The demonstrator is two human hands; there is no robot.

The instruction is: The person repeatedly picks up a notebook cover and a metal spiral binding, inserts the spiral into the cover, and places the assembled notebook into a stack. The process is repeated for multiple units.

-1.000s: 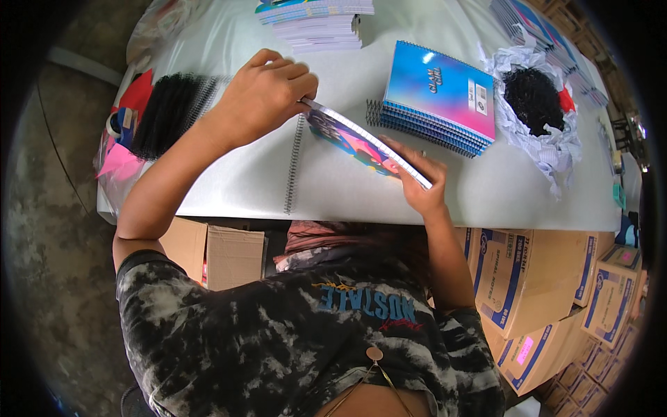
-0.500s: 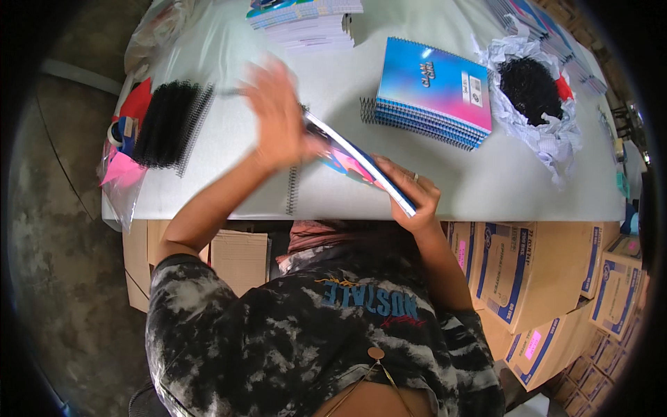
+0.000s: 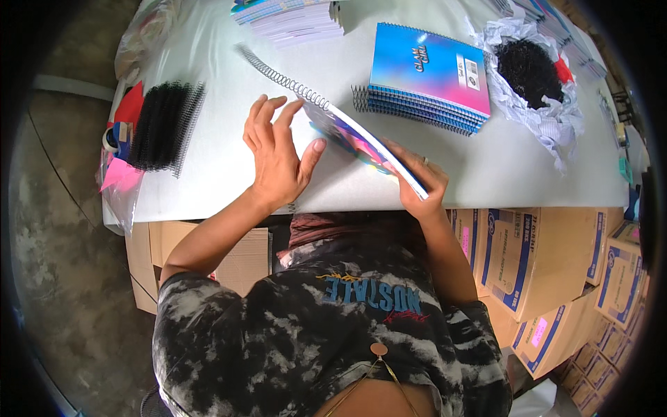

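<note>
My right hand (image 3: 422, 178) grips a thin notebook (image 3: 368, 144) by its near right end, tilted up on edge above the table. A black spiral coil (image 3: 278, 78) reaches from the notebook's far left end and stretches away over the tabletop. Close beside that end, my left hand (image 3: 278, 149) is raised with its fingers apart and holds nothing. A stack of blue and pink spiral notebooks (image 3: 427, 73) lies to the right of the coil. A bundle of black coils (image 3: 165, 127) rests at the left side of the table.
Crumpled paper (image 3: 504, 42) surrounds a heap of black coils (image 3: 530, 74) at the right. Loose page stacks (image 3: 295, 24) lie at the far edge. A tape roll (image 3: 111, 139) and pink paper (image 3: 123, 175) are at the left edge. Cardboard boxes (image 3: 549, 257) stand below the table.
My left hand, blurred before, has moved slightly down and now shows spread fingers. The coil now extends from the notebook's far end. My right hand still holds the notebook.
</note>
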